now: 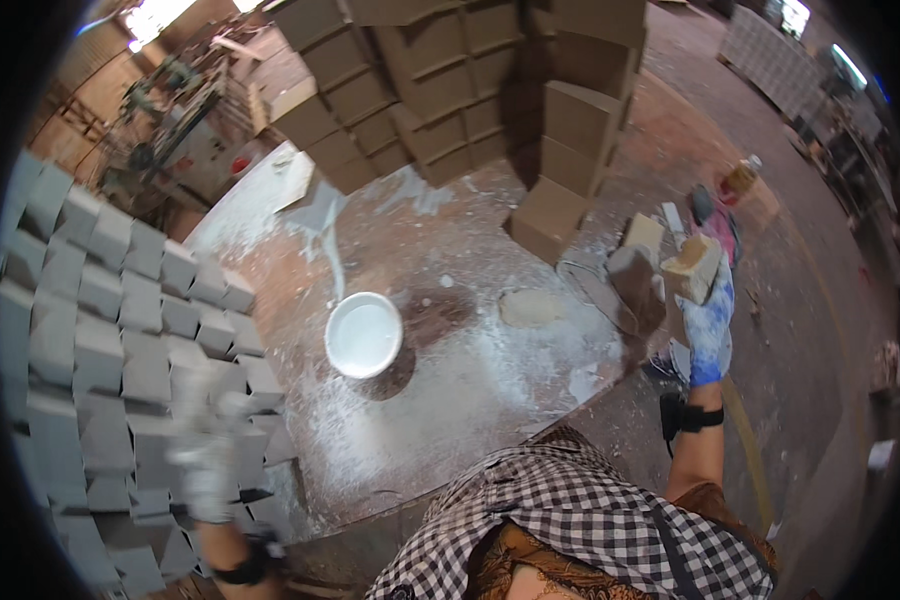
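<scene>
Landmark: white tub (364, 335), upright on the surface (450, 385), pale contents inside; set perhaps within easy reach of both hands.

Right hand (708, 320), gloved and blue-stained, well right of the tub, closed around a tan block-like piece (692, 268). Held from below, likely to leave its upper face free.

Left hand (208, 440), pale-gloved, left of the tub and nearer the body, by the grey blocks (100, 340). These are stacked in rows, probably to save room. Brown blocks (440, 90) stand beyond the tub.

Hard to make out: left hand smeared by motion; cannot tell whether open, gripping or touching the stack. Right fingers partly hidden. Both stacks cut off at the view's edge
</scene>
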Demonstrator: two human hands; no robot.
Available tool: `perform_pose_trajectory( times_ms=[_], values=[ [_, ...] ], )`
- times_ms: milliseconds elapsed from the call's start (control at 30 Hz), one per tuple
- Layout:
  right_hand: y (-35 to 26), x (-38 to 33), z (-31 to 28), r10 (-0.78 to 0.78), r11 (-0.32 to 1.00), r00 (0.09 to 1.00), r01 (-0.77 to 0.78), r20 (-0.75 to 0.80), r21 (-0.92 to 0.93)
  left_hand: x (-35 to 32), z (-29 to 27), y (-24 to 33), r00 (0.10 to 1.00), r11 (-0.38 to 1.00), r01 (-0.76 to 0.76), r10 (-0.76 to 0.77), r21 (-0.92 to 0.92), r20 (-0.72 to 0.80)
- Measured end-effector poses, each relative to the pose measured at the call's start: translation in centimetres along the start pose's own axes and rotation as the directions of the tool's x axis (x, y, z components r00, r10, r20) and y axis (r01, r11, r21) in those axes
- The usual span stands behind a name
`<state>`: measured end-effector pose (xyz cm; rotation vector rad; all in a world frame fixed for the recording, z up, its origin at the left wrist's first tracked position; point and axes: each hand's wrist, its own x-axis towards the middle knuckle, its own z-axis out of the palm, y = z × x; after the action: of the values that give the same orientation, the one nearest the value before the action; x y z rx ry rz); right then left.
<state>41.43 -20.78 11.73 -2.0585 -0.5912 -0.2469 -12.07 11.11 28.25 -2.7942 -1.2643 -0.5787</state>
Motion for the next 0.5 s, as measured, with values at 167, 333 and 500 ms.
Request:
perform_pose_trajectory(
  times_ms=[167,333,500],
  values=[
    [5.0,4.2,-1.5,0.058,0.947,0.998,-0.062,-0.021,-0.316,1.4,16.1,16.4,0.647,0.722,0.428,0.175,-0.544,0.742],
    [8.7,9.2,-0.3,0.122,0.866,0.991,-0.076,0.062,-0.495,6.1,28.3,22.7,0.649,0.663,0.414,0.266,-0.624,0.713],
    [8.1,9.2,4.0,0.404,0.587,0.901,-0.126,0.155,-0.8,11.8,37.0,25.3,0.73,0.177,0.64,0.164,-0.748,0.664]
  ],
)
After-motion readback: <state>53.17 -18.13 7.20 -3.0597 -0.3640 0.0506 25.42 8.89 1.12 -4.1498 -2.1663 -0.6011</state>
